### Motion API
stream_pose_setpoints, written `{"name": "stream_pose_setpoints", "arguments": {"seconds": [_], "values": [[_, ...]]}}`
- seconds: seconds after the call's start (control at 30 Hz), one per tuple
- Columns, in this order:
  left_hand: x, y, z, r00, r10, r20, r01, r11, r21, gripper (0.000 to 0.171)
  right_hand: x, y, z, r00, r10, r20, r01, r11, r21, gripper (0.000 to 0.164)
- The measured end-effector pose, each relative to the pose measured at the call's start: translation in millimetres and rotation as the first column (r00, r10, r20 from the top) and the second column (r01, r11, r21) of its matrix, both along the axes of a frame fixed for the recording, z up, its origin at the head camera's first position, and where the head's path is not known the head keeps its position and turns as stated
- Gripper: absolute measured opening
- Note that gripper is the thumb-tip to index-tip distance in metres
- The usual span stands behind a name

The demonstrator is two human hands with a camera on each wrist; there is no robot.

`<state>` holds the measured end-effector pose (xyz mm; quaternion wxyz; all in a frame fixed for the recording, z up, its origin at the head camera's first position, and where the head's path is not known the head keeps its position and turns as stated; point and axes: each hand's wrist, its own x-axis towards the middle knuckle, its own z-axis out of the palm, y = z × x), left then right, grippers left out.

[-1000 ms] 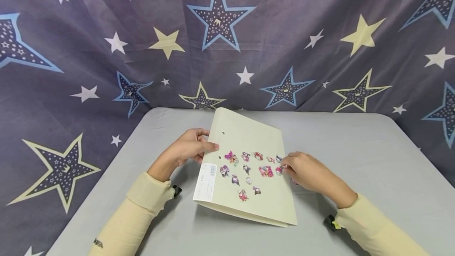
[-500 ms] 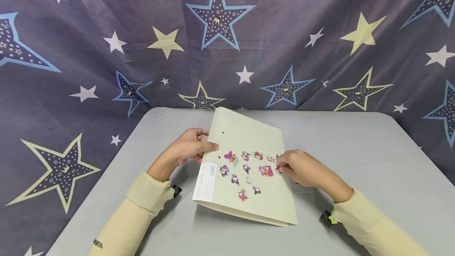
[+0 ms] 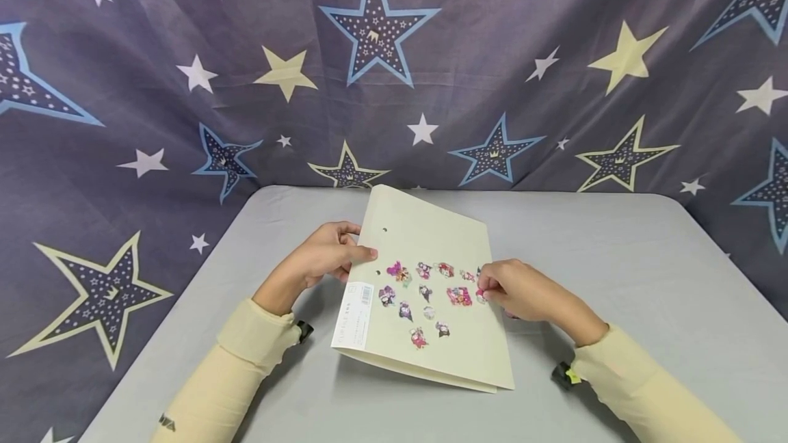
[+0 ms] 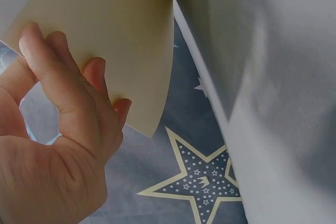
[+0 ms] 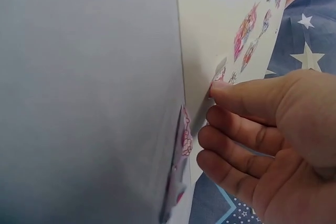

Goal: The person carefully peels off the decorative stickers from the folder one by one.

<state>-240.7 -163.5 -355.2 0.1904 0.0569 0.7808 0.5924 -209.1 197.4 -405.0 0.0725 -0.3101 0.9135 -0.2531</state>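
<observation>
A cream file folder (image 3: 425,234) stands tilted over the table, with small cartoon stickers (image 3: 459,296) scattered on its cover. My left hand (image 3: 323,251) grips its left edge, thumb on the cover and fingers behind; in the left wrist view those fingers (image 4: 71,72) lie against the folder's back (image 4: 118,40). At the right edge of the cover my right hand (image 3: 523,290) pinches a small pink sticker (image 3: 480,297). The right wrist view has the thumb on that sticker (image 5: 218,80), part of it lifted off the cover; the index fingertip is mostly hidden.
Below the right hand, more stickers (image 5: 181,161) stand on edge beside the folder, largely hidden in the head view. A white label with a barcode (image 3: 353,316) is on the folder's lower left. The grey table (image 3: 591,251) meets a star-patterned curtain (image 3: 375,108) behind.
My right hand has shifted slightly left over the cover's right edge, now covering most of a dark blue sticker seen there before. The left hand and folder stay nearly still.
</observation>
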Motion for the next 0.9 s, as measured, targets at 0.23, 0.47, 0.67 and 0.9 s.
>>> {"name": "stream_pose_setpoints", "arguments": {"seconds": [0.23,0.47,0.67,0.9], "values": [[0.0,-1.6,-0.3,1.0,0.006,0.005,-0.006,1.0,-0.005,0.067,1.5,-2.4,0.2,0.999,-0.007,-0.033,0.007,1.0,-0.01,0.014],[-1.4,-0.6,-1.8,1.0,0.005,0.006,-0.005,1.0,-0.002,0.066,5.4,-4.4,0.0,0.979,0.016,-0.202,-0.007,0.999,0.045,0.026],[-1.0,-0.2,-1.5,1.0,0.002,0.009,-0.002,1.0,-0.006,0.067,7.3,-5.4,-0.3,0.949,0.032,-0.313,-0.005,0.996,0.084,0.033],[-0.4,0.1,-0.2,1.0,0.008,0.007,-0.007,1.0,-0.011,0.068,8.1,-6.6,0.2,0.949,0.009,-0.314,0.019,0.996,0.085,0.028]]}}
